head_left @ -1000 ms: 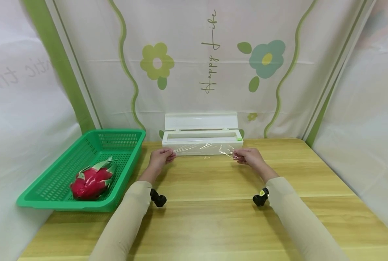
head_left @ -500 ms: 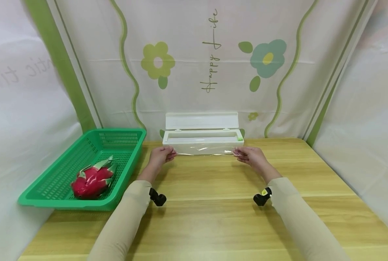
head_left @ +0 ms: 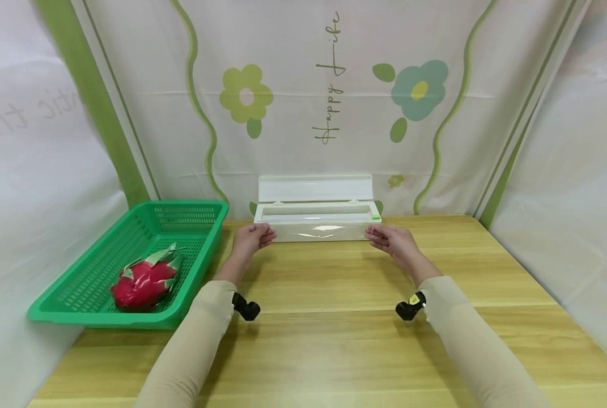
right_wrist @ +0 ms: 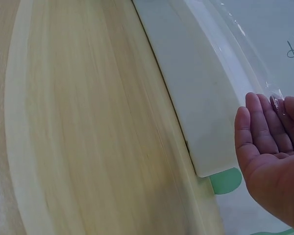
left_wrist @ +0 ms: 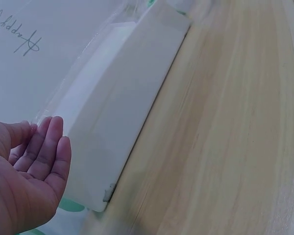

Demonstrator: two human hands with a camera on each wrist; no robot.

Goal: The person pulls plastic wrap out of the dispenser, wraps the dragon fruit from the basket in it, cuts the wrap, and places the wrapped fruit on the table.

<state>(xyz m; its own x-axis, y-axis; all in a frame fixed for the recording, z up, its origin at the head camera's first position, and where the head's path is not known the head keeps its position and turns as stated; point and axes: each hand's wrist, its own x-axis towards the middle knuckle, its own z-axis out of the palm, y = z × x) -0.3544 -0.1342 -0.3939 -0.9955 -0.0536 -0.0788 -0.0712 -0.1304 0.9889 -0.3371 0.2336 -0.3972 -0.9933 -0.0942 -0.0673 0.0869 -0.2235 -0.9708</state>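
Clear plastic wrap [head_left: 323, 228] stretches between the two hands in front of a white wrap dispenser box [head_left: 288, 233]. The box stands at the back of the table, its lid [head_left: 315, 188] raised and a pale roll [head_left: 318, 217] inside. At the box's left end my left hand [head_left: 249, 242] pinches one corner of the film between thumb and forefinger. My right hand [head_left: 392, 240] pinches the other corner near the right end. In the left wrist view the film edge runs from the left fingertips [left_wrist: 56, 122]; in the right wrist view it meets the right thumb and forefinger.
A green perforated basket [head_left: 201, 283] stands on the left of the wooden table [head_left: 323, 340], with a red dragon fruit [head_left: 142, 285] in it. A flower-printed curtain [head_left: 303, 73] hangs right behind the box. A small green slider [head_left: 375, 216] sits at the box's right end.
Both hands have risen slightly, still holding the film. The wrap, wrinkled and slack a second ago, now looks smoother and tauter. Basket, fruit and box stay in place.
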